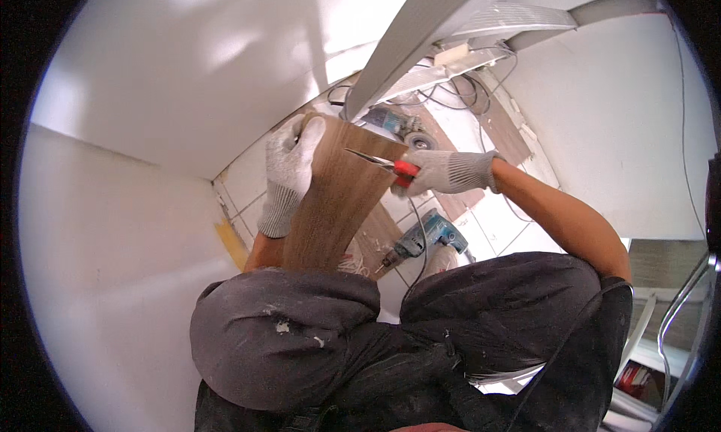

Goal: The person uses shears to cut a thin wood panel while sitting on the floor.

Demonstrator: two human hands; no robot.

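My left hand [293,158], in a white knit glove, grips the far left edge of a brown wood-grain plank [334,199]. The plank slants up from my left knee, its near end close to my thigh. Closed round the red handle of slim, pointed metal pliers [406,172] is my gloved right hand [432,172]. The tool's silver tips lie over the plank's face near its right edge; whether they touch it I cannot tell. My right fingers are partly hidden behind the handle.
A blue drill [428,237] lies on the tiled floor between my knees, its cable running past my leg. Farther off is an angle grinder [394,123]. Grey metal profiles [409,38] slant overhead near looped cables [473,94]. White walls [128,229] close in on both sides.
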